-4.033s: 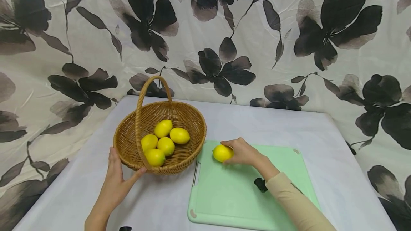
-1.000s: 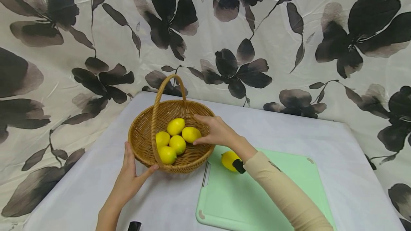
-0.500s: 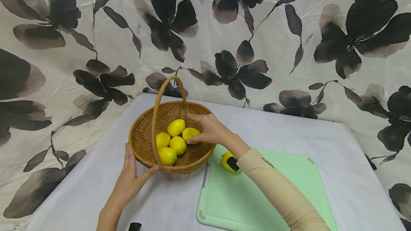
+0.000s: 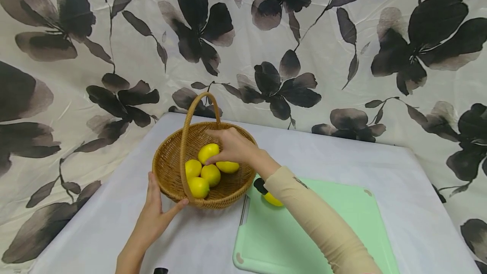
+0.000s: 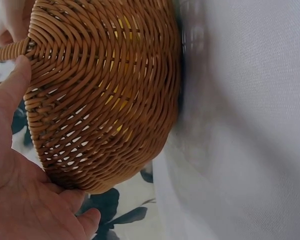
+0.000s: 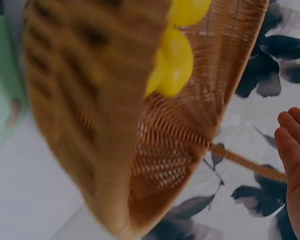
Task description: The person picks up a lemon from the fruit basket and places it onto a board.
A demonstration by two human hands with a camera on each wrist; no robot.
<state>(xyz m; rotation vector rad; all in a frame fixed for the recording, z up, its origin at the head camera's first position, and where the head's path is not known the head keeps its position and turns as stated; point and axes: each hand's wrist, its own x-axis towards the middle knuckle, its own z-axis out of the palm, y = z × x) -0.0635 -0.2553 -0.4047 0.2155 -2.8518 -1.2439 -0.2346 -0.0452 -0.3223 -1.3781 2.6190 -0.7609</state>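
Note:
A wicker basket (image 4: 165, 155) with a tall handle stands on the table's left half, several yellow lemons (image 4: 199, 187) lying inside. My left hand (image 4: 152, 215) spreads along its near left side. In the left wrist view, the thumb (image 5: 21, 75) touches the rim beside the handle, and the other fingers rest against the wicker wall. Over the basket, my right hand (image 4: 236, 149) reaches in above the back lemon (image 4: 207, 153), thumb and fingers apart. Whether it touches the lemon I cannot tell. Another lemon (image 4: 272, 200) lies on the green cutting board (image 4: 304, 231), partly covered by the right forearm.
The cutting board lies right of the basket, close to its rim. A white cloth (image 4: 198, 240) covers the table. Behind hangs a floral fabric (image 4: 338, 33). A small black object (image 4: 161, 270) shows at the bottom edge, and another black piece (image 4: 260, 185) sits by the right wrist.
Four seconds ago my right hand held the lemon on the board; it let go and moved left into the basket, passing from the right-hand lemon to the back one. My left hand stays put.

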